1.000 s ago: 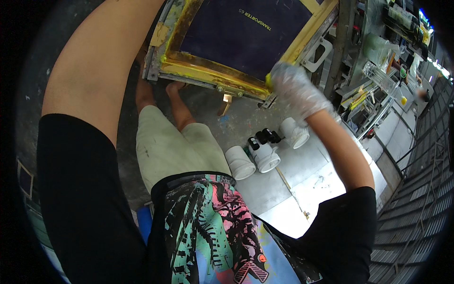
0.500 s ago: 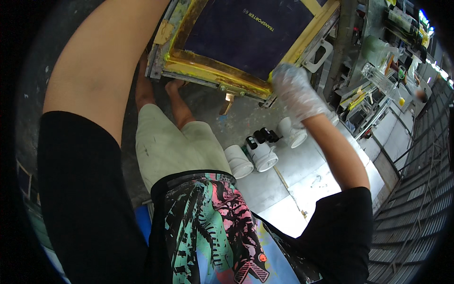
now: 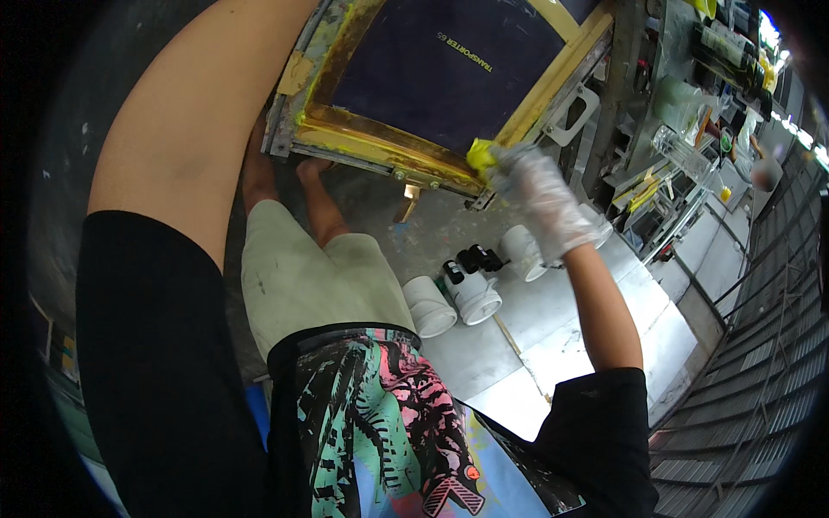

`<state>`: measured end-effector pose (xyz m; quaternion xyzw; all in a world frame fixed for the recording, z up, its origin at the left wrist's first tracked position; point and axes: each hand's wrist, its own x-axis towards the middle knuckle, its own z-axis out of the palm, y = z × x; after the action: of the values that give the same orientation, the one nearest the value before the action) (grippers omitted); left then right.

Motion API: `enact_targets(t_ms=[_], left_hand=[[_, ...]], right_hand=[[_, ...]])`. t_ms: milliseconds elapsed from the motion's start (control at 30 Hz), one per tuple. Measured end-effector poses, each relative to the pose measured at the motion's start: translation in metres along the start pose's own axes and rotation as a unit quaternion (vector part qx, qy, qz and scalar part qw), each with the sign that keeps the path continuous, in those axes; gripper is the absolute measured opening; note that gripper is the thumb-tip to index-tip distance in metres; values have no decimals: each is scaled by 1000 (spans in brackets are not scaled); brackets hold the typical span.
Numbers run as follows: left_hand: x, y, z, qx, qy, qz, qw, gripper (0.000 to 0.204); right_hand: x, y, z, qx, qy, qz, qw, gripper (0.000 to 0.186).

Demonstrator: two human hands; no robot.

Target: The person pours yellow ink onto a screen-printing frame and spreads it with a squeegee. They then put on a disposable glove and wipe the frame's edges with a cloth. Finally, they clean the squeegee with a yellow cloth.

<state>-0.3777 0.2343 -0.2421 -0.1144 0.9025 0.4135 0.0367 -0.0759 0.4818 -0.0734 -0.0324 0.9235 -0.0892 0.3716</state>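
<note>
My right hand (image 3: 527, 177), in a clear plastic glove, is closed on a crumpled yellow rag (image 3: 480, 155). It holds the rag at the near right corner of a screen printing frame (image 3: 389, 154), whose borders are smeared with yellow. Inside the frame lies a dark navy mesh (image 3: 432, 73) with a short line of yellow lettering. My left arm (image 3: 186, 112) reaches up past the frame's left side, and its hand is beyond the top edge of the picture.
A metal bracket with a handle (image 3: 570, 116) juts from the frame's right side. White buckets (image 3: 429, 309) stand on the floor below, black bottles (image 3: 471, 259) on one. To the right is a cluttered bench with a clear jar (image 3: 682, 153). A blurred person (image 3: 764, 173) is farther off.
My right hand has shifted slightly left and down along the frame's corner, and more of the yellow rag shows. The view has tilted a little.
</note>
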Motion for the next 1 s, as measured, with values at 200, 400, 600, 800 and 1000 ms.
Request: enact_targets(t_ms=[200,400,600,800,1000], left_hand=[[8,-4,2,4,-19,15,1000,65],[5,-6,-1,3,-2,26,1000,69],[0,-2,-1,12,-4,14,1000,64],[6,-11,1,-2,0,-1,1000,65],[13,-13,7,-25,-3,5,1000,70]], right_hand=[[-21,-5,30,-46,-80,15,996,17],[6,-6,21,-107,-192,36,975,19],[-15,-5,3,171,-99,161,967,32],[-22,14,14,213,44,80,973,27],[-15,0,53,71,31,2,997,14]])
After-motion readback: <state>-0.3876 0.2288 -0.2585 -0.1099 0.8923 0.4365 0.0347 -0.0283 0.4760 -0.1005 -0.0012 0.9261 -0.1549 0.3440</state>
